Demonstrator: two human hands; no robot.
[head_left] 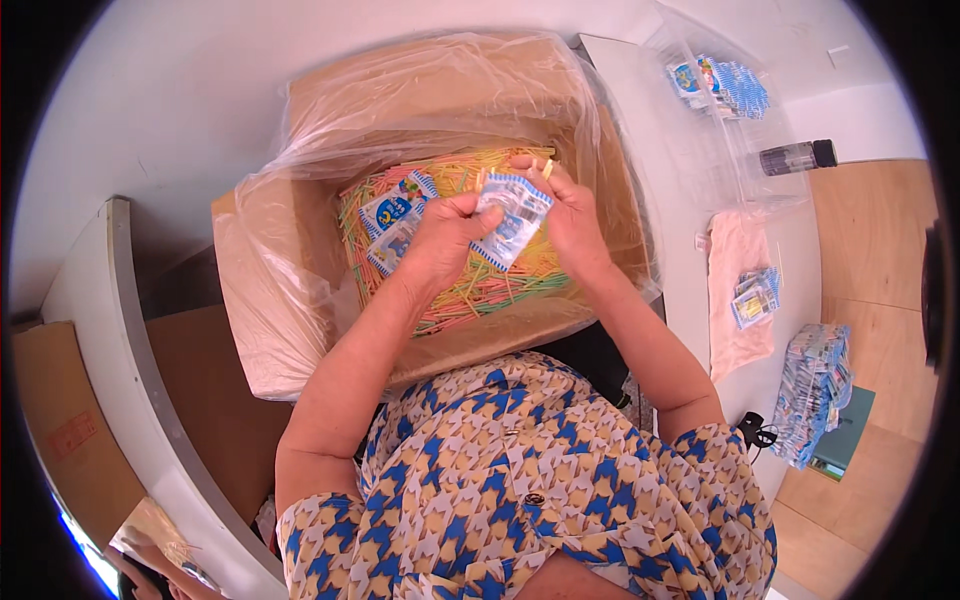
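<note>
A large cardboard box [600, 190] lined with clear plastic stands before me, full of thin pastel sticks [490, 295] in pink, yellow and green. Over it, my left hand [440, 240] pinches a small blue-and-white packet [515, 225] by its left side, thumb across the front. At the packet's upper right edge, my right hand [572, 220] is closed, with a few short pale sticks [547, 170] poking out between its fingers. Whether the packet's top is open cannot be made out. Two more packets, one blue-faced [392, 210] and one paler [393, 245], lie on the sticks beside my left hand.
On the white table at right are a clear plastic bin [745, 150] with packets, a dark-capped bottle [798, 158], and a pink cloth [735, 345] bearing several packets [757, 297]. Beyond sits a bundle of packets [812, 395]. A white panel edge [150, 370] rises at left.
</note>
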